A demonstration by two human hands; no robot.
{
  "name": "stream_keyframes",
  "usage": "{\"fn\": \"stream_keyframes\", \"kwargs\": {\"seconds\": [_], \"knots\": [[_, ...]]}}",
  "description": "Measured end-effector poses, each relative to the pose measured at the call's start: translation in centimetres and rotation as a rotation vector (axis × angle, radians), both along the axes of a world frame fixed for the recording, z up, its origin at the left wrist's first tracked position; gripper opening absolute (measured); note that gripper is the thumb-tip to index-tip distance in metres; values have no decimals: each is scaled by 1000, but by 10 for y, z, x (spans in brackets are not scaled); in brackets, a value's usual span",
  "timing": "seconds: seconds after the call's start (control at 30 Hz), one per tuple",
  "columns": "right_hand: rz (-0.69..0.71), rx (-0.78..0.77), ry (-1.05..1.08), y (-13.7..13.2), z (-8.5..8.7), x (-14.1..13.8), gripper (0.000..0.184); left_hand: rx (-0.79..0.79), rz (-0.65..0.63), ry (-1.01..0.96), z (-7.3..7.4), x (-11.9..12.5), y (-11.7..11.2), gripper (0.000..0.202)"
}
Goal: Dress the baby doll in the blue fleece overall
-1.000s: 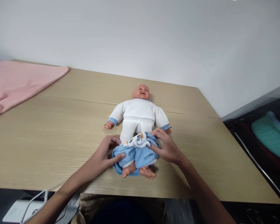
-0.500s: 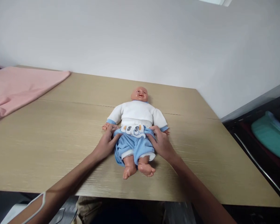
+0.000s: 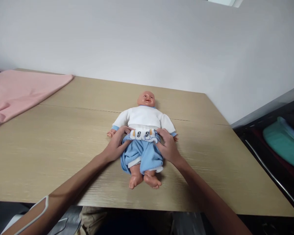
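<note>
Table (image 3: 63,156): pink cloth (image 3: 26,89) left of doll (image 3: 144,116), wall (image 3: 137,42) behind.

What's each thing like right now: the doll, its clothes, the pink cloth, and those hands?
Doll: lying on its back, barefoot.
White top: worn on the doll.
Blue garment: worn up to about waist height.
Pink cloth: spread out, partly rumpled.
Left hand: gripping the blue garment.
Right hand: gripping the blue garment.

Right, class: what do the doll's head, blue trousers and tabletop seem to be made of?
Doll's head: smooth plastic or vinyl, judging by glossy highlights. Blue trousers: matt, fuzzy cloth, perhaps terry or fleece, bunching in soft folds. Tabletop: probably wood or wood-effect laminate, with streaky grain and a slight sheen.
</note>
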State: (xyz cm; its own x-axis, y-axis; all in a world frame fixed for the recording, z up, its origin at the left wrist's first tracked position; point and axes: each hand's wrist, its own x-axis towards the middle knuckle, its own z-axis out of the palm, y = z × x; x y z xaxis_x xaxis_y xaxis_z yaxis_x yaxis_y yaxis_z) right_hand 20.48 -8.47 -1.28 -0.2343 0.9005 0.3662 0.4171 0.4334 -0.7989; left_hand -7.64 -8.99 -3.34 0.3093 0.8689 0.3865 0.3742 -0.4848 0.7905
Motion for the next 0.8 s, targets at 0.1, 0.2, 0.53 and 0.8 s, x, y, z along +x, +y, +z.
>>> {"fn": "stream_keyframes", "kwargs": {"seconds": [0.1, 0.2, 0.53, 0.8], "knots": [[-25, -90, 72, 8, -11, -4, 11, -78, 138, -27, -1, 3, 15, 10], [7, -190, 161, 15, -21, -6, 21, -154, 152, -110, 0, 5, 31, 16], [128, -502, 288, 23, -31, 17, 40, -359, -16, -248, -4, 1, 51, 32], [310, -652, 148, 16, -17, 49, 41, -369, -243, 49, 9, -32, 27, 26]]}}
